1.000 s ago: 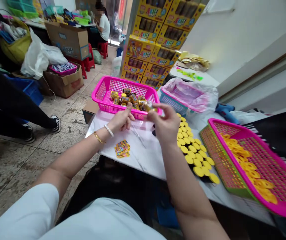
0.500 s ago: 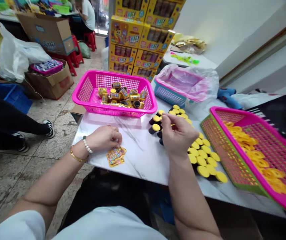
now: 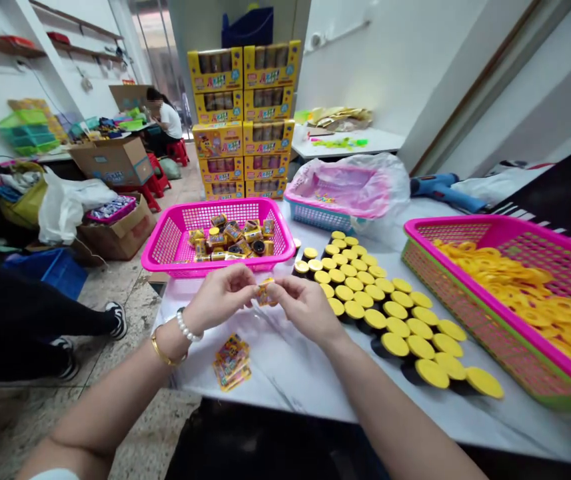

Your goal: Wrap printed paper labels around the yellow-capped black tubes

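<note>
My left hand (image 3: pixel 222 293) and my right hand (image 3: pixel 305 303) meet above the white marble table (image 3: pixel 290 360), both pinching a small yellow printed sticker (image 3: pixel 265 292) between their fingertips. A little stack of the same stickers (image 3: pixel 232 362) lies on the table below my left wrist. To the right stand rows of small black jars with yellow lids (image 3: pixel 380 300). Behind my hands, a pink basket (image 3: pixel 170 247) holds several labelled jars (image 3: pixel 230 240).
A pink basket on a green one (image 3: pixel 470 293) at right holds yellow rings. A blue basket lined with a plastic bag (image 3: pixel 345 190) sits behind the jars. Yellow cartons (image 3: pixel 242 120) are stacked beyond. A person's legs (image 3: pixel 40 320) stand at left; another person (image 3: pixel 165 123) sits far back.
My left hand lifted a sticker from the stack and my right hand left the jars; both now meet on the sticker. The camera tilted up.
</note>
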{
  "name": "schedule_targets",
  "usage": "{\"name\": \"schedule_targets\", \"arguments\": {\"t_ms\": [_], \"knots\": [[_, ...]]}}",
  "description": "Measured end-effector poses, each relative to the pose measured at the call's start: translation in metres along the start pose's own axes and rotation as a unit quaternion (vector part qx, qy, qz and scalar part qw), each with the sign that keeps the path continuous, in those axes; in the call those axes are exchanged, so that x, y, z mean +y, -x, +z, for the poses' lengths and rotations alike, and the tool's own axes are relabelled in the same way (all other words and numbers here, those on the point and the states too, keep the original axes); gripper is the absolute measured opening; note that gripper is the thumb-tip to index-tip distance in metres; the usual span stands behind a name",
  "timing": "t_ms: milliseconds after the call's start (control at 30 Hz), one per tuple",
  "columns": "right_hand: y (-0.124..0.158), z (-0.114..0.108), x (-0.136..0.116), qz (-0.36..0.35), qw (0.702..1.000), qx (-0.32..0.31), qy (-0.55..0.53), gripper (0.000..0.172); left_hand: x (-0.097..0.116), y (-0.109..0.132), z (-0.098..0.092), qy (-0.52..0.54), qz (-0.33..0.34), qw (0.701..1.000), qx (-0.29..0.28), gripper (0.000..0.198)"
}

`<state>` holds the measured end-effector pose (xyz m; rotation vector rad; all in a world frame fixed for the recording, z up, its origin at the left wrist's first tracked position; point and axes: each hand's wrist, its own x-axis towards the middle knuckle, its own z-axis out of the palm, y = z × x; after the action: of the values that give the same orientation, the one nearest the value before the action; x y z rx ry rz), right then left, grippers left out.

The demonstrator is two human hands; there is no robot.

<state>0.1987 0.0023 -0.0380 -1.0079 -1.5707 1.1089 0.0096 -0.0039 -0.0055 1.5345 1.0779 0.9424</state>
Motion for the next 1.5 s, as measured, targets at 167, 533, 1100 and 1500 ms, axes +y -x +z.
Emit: {"name": "schedule_targets", "arguments": {"t_ms": [167,533,1100,1500], "knots": [[-0.001,0.005,0.007,0.044,0.995,0.069,-0.063,0.048,-0.001,-0.017,0.012,0.109,0.000,0.991,0.083,0.041],[0.001,0.020,0.019,0.053,0.991,0.120,-0.001,0.063,-0.025,0.011,0.018,0.029,0.142,0.967,0.210,0.035],[0.004,0.020,0.017,-0.145,0.958,0.164,0.183,0.055,-0.031,0.005,0.014,-0.017,0.121,0.957,0.262,0.024],[0.003,0.015,0.013,-0.097,0.967,0.190,0.139,0.056,-0.025,0.012,0.020,-0.030,0.173,0.958,0.228,0.021]]}}
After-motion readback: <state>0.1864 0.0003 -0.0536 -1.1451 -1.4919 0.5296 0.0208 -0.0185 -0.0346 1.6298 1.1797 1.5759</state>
